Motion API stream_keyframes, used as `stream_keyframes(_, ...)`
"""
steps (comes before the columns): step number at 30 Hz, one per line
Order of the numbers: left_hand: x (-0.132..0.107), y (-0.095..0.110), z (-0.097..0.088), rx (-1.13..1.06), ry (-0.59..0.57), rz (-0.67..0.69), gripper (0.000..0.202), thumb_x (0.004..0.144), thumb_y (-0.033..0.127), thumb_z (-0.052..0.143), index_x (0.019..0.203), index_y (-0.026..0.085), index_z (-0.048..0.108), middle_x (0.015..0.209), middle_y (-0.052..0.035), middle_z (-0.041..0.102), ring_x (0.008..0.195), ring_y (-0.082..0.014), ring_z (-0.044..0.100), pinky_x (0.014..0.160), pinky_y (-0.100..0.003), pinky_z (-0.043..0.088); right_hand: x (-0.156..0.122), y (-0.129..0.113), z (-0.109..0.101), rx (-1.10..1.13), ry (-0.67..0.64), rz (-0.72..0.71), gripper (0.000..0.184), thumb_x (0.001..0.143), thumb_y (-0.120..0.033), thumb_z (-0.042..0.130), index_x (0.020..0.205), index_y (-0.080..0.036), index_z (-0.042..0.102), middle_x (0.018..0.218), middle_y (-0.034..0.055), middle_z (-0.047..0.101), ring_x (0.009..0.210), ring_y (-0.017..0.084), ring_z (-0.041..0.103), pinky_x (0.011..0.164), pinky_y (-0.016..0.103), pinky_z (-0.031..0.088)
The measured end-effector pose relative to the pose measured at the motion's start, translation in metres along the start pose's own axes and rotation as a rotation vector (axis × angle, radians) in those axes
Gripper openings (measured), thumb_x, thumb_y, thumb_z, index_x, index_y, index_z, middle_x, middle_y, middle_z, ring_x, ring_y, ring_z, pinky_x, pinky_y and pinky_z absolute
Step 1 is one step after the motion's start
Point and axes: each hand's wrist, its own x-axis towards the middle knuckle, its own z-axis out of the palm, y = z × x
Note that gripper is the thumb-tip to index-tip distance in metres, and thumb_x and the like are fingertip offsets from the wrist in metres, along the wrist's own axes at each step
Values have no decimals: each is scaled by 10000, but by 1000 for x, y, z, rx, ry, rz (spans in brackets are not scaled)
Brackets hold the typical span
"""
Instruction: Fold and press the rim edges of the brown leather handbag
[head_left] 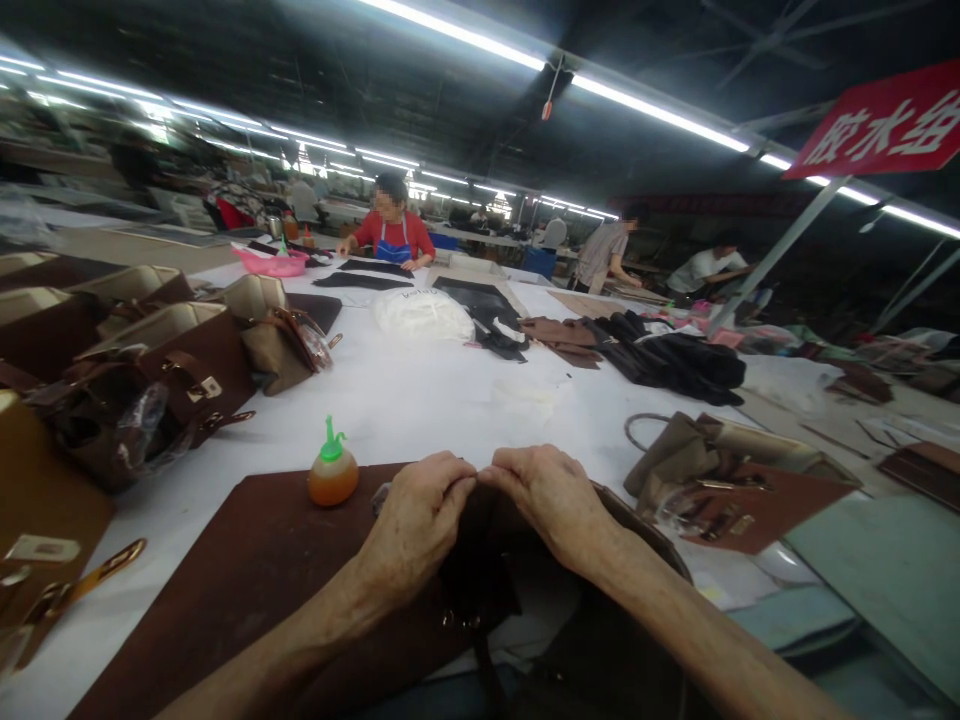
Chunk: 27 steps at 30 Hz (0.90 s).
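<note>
My left hand (pixel 416 520) and my right hand (pixel 551 500) meet fingertip to fingertip on the top edge of a dark brown leather bag (pixel 495 590) that stands in front of me. Both hands are closed in a pinch on that edge. The bag rests partly on a brown leather mat (pixel 247 580) on the white table (pixel 420 400). A small orange glue bottle (pixel 333 472) with a green nozzle stands just left of my left hand.
Several brown handbags (pixel 180 375) line the left side. Tan and brown bag parts (pixel 720 470) lie to the right, black leather pieces (pixel 667 355) and a white bundle (pixel 424 312) farther back. A person in red with a blue apron (pixel 391 235) works at the far end.
</note>
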Motion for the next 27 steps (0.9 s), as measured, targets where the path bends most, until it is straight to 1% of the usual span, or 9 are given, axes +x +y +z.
stream_keyframes(2, -1, 1, -5, -32, -61, 12, 241, 866, 259, 409, 818, 164, 626, 816, -24, 581, 767, -149, 503, 710, -258, 356, -2, 0, 1, 0, 13, 11, 330, 896, -411, 460, 655, -197, 533, 564, -32, 491, 576, 107, 406, 575, 260, 237)
stream_keyframes(4, -1, 1, -7, -101, -89, -40, 152, 817, 263, 499, 812, 180, 626, 832, -5, 595, 790, -151, 517, 720, -248, 364, -5, 0, 1, 4, 0, 19, 321, 896, -418, 455, 675, -209, 555, 581, -29, 509, 586, 111, 416, 577, 262, 235)
stream_keyframes(8, 3, -4, -5, -229, -98, -181, 149, 744, 297, 577, 791, 180, 656, 798, -1, 626, 777, -170, 540, 711, -251, 385, -9, 1, 5, -13, 6, 24, 308, 892, -402, 456, 665, -213, 547, 573, -26, 496, 586, 121, 406, 568, 270, 216)
stream_keyframes(11, 8, -5, -2, -288, -83, -195, 191, 737, 321, 574, 754, 157, 670, 756, -16, 633, 752, -176, 547, 698, -253, 394, -10, 3, 6, -45, 38, 13, 316, 898, -384, 437, 656, -204, 531, 574, -19, 494, 592, 128, 402, 569, 277, 212)
stream_keyframes(13, 9, -4, -1, -312, -68, -193, 187, 728, 307, 579, 733, 141, 664, 723, -23, 627, 719, -170, 539, 671, -247, 395, -10, 5, 2, 16, 10, -15, 315, 910, -362, 411, 667, -196, 523, 577, -22, 490, 585, 118, 410, 564, 266, 227)
stream_keyframes(16, 9, -3, -1, -243, -39, -127, 169, 755, 274, 558, 723, 144, 660, 696, -16, 606, 679, -147, 515, 639, -231, 380, -13, 12, -10, 156, -78, -73, 306, 924, -320, 368, 699, -189, 529, 611, -24, 515, 598, 101, 448, 562, 231, 268)
stream_keyframes(18, 8, -2, -1, -166, -19, -44, 173, 787, 249, 534, 718, 152, 658, 693, -11, 589, 673, -134, 509, 636, -223, 369, -15, 18, -16, 158, -123, -105, 288, 925, -320, 364, 746, -198, 554, 637, -18, 541, 610, 102, 468, 567, 222, 286)
stream_keyframes(23, 6, -2, 5, -32, 48, 94, 227, 835, 208, 477, 671, 141, 620, 664, -17, 521, 637, -118, 479, 623, -225, 348, -15, 22, -12, -43, -105, -119, 207, 913, -281, 410, 785, -211, 557, 629, -3, 569, 594, 116, 494, 565, 242, 280)
stream_keyframes(27, 5, -6, 10, 24, 85, 147, 232, 860, 223, 455, 733, 150, 635, 701, -23, 539, 655, -120, 492, 631, -228, 356, -13, 20, -5, -195, -34, -97, 215, 916, -275, 410, 762, -212, 547, 634, 11, 589, 594, 136, 504, 558, 275, 243)
